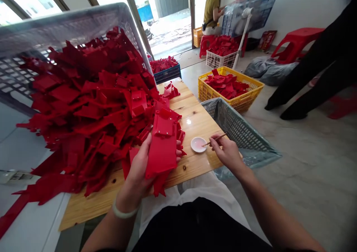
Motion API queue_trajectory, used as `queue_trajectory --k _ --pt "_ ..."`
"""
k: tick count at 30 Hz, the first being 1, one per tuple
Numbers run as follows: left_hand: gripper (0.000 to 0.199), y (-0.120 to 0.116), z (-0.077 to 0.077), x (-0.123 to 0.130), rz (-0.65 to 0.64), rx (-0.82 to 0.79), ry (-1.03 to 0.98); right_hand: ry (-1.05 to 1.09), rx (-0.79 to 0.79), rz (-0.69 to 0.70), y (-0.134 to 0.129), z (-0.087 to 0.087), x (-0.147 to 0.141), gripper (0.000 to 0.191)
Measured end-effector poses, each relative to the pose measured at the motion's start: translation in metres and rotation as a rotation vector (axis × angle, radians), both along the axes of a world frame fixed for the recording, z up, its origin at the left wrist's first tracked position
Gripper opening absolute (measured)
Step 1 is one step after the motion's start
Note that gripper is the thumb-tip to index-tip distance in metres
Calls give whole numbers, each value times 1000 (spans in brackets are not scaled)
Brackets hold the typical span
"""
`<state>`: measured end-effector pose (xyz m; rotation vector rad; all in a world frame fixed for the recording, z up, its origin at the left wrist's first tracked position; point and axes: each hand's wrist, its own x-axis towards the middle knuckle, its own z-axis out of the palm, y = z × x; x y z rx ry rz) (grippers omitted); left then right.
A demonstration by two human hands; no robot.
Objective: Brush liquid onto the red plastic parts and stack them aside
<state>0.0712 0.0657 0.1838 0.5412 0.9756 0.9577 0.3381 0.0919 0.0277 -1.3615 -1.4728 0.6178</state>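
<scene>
My left hand (pixel 139 166) is wrapped round a flat red plastic part (pixel 162 148), which has a raised box-like section and small light dots near its top. My right hand (pixel 227 151) pinches a thin brown stick (pixel 218 138), perhaps a small brush. The stick's tip reaches into a small white dish (pixel 194 148) holding a pale pinkish content. Under the dish lies a wooden board (pixel 192 114). Beside my left hand, a large heap of similar red plastic parts (pixel 97 103) spills out of a tilted, plastic-lined crate (pixel 83 16) onto the board.
Right of the board stands a grey-green lined crate (pixel 251 136), with a yellow crate (pixel 234 105) of red parts beyond it. A person's dark-trousered legs (pixel 315 62) are at the right. Farther back, another person (pixel 212 10) sits near a white crate (pixel 220 60) of red parts.
</scene>
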Motion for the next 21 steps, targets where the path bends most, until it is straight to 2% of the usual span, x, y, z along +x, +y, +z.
queue_trajectory --k 5,10,14,18,21 --pt "67 -7 -14 -4 40 21 -41 -92 5 39 -5 10 1 26" --pt "63 -6 -19 -5 86 -36 5 -168 -24 176 -4 29 4 19" --pt "61 -5 -24 -5 101 -47 -5 -193 -36 228 -1 42 4 15" --pt "62 -7 -28 -7 93 -48 -16 -183 -33 232 3 44 1 14" --pt "65 -8 -33 -7 70 -61 -21 -129 10 178 2 43 0 16"
